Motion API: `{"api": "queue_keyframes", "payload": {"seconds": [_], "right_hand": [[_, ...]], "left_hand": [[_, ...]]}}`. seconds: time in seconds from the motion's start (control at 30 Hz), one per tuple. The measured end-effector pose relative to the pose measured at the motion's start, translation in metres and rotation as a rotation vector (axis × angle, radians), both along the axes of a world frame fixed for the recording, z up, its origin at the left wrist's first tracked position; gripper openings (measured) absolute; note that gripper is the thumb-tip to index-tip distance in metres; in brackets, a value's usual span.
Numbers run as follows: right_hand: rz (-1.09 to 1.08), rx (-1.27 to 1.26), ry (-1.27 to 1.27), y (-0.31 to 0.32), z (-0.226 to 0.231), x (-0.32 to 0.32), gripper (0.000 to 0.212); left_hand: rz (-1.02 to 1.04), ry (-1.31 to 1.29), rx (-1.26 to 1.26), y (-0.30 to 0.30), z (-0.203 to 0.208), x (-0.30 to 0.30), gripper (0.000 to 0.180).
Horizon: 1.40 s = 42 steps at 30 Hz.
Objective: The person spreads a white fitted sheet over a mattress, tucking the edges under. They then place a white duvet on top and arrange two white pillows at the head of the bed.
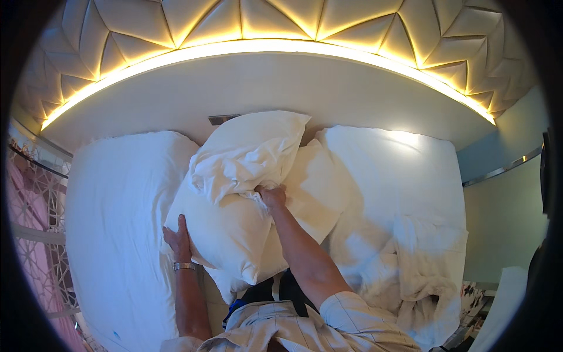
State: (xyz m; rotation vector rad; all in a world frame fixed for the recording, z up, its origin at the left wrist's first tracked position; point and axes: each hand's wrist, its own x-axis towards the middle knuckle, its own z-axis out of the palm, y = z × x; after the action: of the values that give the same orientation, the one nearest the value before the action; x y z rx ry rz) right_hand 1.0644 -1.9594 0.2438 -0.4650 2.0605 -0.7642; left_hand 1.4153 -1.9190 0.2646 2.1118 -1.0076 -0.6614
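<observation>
A stack of white pillows lies in front of me, between two beds. My left hand [179,239] grips the left edge of the lower front pillow [226,232], thumb up along its side; its fingers are partly hidden. My right hand [272,196] is closed on bunched white cloth where the front pillow meets the upper pillow [258,138]. That upper pillow is tilted, its lower end covered with loose, crumpled fabric. Another pillow [319,182] lies beneath and to the right. Which pillow the gripped cloth belongs to, I cannot tell for certain.
On the left stands a bed with a smooth white sheet [117,223]. The right bed [404,170] carries a crumpled white towel or cloth [425,264] near its front. Behind, a padded headboard [281,20] glows above a light strip. A patterned lattice screen [38,234] stands far left.
</observation>
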Motion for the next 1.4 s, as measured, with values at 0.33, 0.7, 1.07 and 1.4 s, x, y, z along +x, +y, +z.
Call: {"api": "queue_keyframes", "payload": {"seconds": [0.33,0.7,1.07,1.4], "right_hand": [[-0.114,-0.597,-0.698,0.031,0.060,0.014,0.036],[0.059,-0.560,-0.652,0.271,0.067,-0.021,0.044],[-0.363,-0.595,-0.995,0.297,-0.003,-0.055,0.067],[-0.113,-0.590,-0.934,0.248,0.002,-0.015,0.066]], "left_hand": [[0.038,0.169,-0.098,0.037,0.020,-0.011,0.098],[-0.930,-0.018,-0.213,0.035,0.150,-0.115,0.054],[-0.980,-0.626,0.033,0.037,0.149,-0.180,0.102],[-1.066,-0.027,-0.170,0.008,0.044,-0.110,0.037]]}}
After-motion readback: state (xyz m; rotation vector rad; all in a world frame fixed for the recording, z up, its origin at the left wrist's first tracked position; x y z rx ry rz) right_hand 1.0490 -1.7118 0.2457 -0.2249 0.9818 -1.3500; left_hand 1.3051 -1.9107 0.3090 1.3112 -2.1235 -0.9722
